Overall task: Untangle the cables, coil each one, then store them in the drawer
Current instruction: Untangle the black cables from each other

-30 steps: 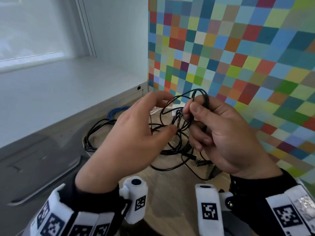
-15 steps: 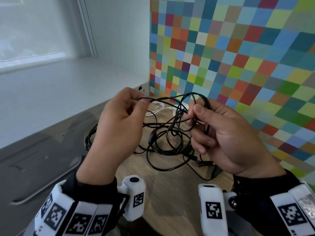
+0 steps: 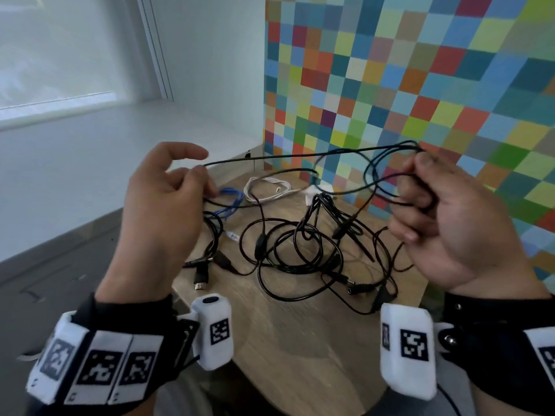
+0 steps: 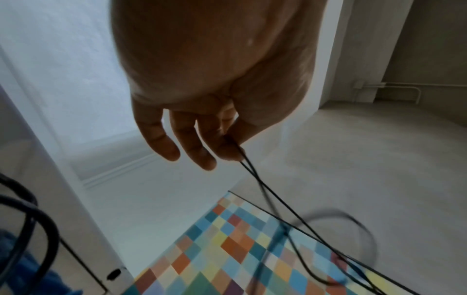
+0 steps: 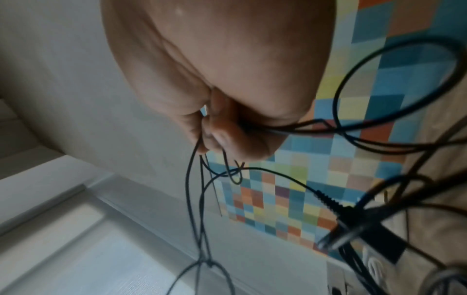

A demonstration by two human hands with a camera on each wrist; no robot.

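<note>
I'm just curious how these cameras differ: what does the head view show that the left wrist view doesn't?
Only the head view shows the right hand, the white cable and the wooden table. Only the left wrist view shows the underside of the left hand's fingers. Both show the left hand pinching the thin black cable, and the checkered wall.
</note>
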